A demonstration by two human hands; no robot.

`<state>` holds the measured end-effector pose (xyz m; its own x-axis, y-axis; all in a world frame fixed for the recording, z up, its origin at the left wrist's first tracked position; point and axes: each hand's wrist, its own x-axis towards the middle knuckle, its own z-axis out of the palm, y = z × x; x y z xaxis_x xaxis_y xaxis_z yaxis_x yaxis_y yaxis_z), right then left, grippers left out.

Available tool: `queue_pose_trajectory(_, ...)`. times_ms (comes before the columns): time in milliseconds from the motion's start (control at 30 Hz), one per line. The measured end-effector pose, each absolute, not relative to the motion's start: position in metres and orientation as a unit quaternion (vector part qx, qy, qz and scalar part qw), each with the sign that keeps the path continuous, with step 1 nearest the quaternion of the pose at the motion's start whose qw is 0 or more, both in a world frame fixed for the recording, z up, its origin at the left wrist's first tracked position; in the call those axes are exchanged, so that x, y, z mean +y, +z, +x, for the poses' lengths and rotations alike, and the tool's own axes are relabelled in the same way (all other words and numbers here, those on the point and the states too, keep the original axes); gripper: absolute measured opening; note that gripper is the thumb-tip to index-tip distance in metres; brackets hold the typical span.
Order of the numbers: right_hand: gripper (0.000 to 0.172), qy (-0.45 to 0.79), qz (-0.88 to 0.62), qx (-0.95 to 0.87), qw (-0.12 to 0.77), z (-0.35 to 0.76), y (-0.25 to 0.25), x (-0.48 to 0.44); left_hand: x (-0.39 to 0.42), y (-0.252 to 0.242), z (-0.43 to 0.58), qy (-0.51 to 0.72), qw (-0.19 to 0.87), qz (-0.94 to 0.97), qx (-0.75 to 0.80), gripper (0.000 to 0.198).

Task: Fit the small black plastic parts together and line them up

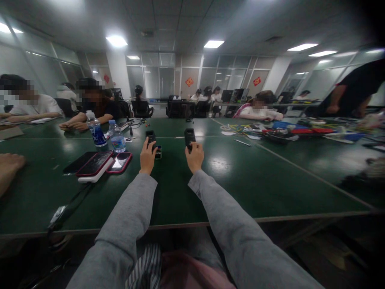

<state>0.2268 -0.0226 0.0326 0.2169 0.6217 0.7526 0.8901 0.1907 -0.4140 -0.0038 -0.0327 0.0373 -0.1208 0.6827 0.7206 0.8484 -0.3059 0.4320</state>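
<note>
Both my arms, in grey sleeves, reach out over a dark green table (240, 176). My left hand (148, 157) is closed round a small black device (150, 137) held upright. A second small dark object (158, 152) sits on the table right beside that hand. My right hand (195, 156) grips another small black device (189, 137), also upright. The two hands are level with each other, a short gap between them.
Left of my hands lie phones: a red-cased one (94, 163), another (120, 161), and a white power bank under them. Two water bottles (96, 130) (116, 137) stand behind. Seated people line the left and far sides. Colourful clutter (300, 132) covers the right. Another person's hand (9, 166) rests at left.
</note>
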Motion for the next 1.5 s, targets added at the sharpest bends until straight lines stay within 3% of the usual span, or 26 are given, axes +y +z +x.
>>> queue_pose_trajectory(200,0.024,-0.101,-0.604,-0.686,0.393,0.203,0.018,-0.022,-0.014,0.015,-0.037,-0.458,0.036,-0.597,-0.657,0.030)
queue_pose_trajectory(433,0.036,-0.061,-0.631,-0.711,0.305,0.204,0.010,-0.020,-0.007,0.002,-0.036,-0.380,-0.014,-0.672,-0.636,0.029)
queue_pose_trajectory(867,0.049,-0.036,-0.618,-0.718,0.319,0.211,0.006,-0.020,-0.016,0.005,-0.018,-0.316,-0.002,-0.726,-0.611,0.043)
queue_pose_trajectory(1033,0.045,-0.033,-0.595,-0.754,0.276,0.211,0.004,-0.018,-0.024,0.011,-0.008,-0.269,0.086,-0.741,-0.610,0.051)
queue_pose_trajectory(1333,0.048,-0.017,-0.582,-0.764,0.278,0.213,0.000,-0.013,-0.028,0.015,0.002,-0.242,0.092,-0.769,-0.584,0.037)
queue_pose_trajectory(1500,0.048,-0.011,-0.580,-0.763,0.285,0.214,-0.001,-0.011,-0.030,0.017,0.007,-0.234,0.076,-0.790,-0.561,0.038)
